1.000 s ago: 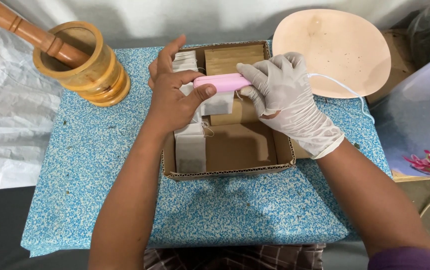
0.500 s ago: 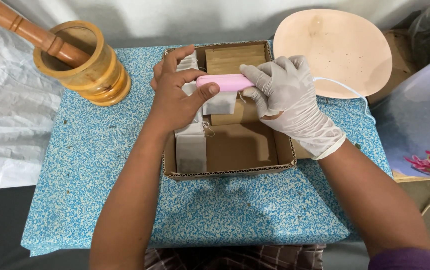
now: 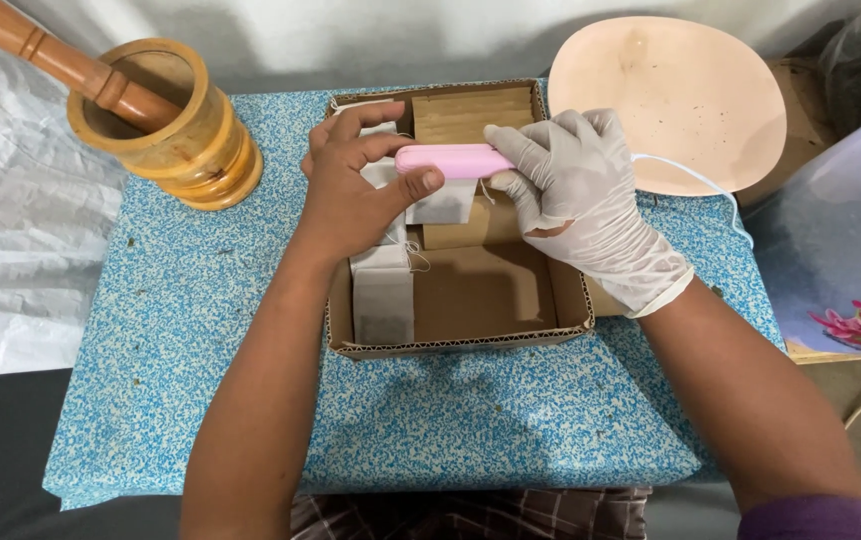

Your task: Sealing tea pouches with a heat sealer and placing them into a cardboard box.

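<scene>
Since a second ago the left hand (image 3: 350, 195) has curled down: its thumb now presses the near end of the pink handheld sealer (image 3: 453, 160), which the gloved right hand (image 3: 580, 190) grips at the other end. Pinched beneath, a white tea bag (image 3: 442, 202) hangs just under both hands, over the cardboard box (image 3: 470, 340). It looks flat, papery, with a thin string.

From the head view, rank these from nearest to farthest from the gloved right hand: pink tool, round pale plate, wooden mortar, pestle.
1. pink tool: in the right hand itself, over the cardboard box.
2. round pale plate: just beyond the hand, to its right.
3. wooden mortar: far left corner of the blue mat.
4. pestle: leaning out of the mortar, farthest left.
</scene>
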